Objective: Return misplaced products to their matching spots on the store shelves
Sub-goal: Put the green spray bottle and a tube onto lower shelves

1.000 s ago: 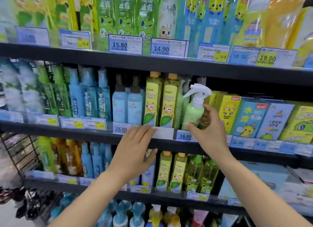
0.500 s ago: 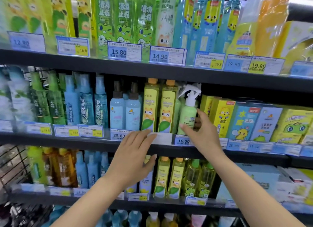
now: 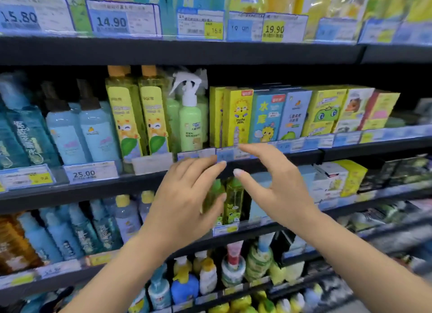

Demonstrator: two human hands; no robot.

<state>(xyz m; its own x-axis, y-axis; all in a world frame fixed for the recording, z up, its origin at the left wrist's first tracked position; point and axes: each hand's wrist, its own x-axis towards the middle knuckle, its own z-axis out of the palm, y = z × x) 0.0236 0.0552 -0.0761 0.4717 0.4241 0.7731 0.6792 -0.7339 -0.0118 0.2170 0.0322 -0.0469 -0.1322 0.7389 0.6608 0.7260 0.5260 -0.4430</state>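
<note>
A light green spray bottle [image 3: 190,123] with a white trigger head stands upright on the middle shelf [image 3: 93,188], between tall yellow-green bottles [image 3: 140,116] and yellow boxes [image 3: 236,118]. My right hand [image 3: 273,191] hovers below and right of it, fingers spread and empty, in front of the shelf edge. My left hand [image 3: 187,202] is held out flat with straight fingers near the price strip, holding nothing.
Light blue bottles [image 3: 81,130] stand left of the yellow-green ones. Colourful boxes [image 3: 325,111] fill the shelf to the right. The top shelf carries price tags [image 3: 112,20]. Lower shelves hold green bottles [image 3: 231,200] and more bottles [image 3: 205,275].
My right hand has let go of the spray bottle, which now stands on the shelf, and has drawn back down. The view has shifted right and closer.
</note>
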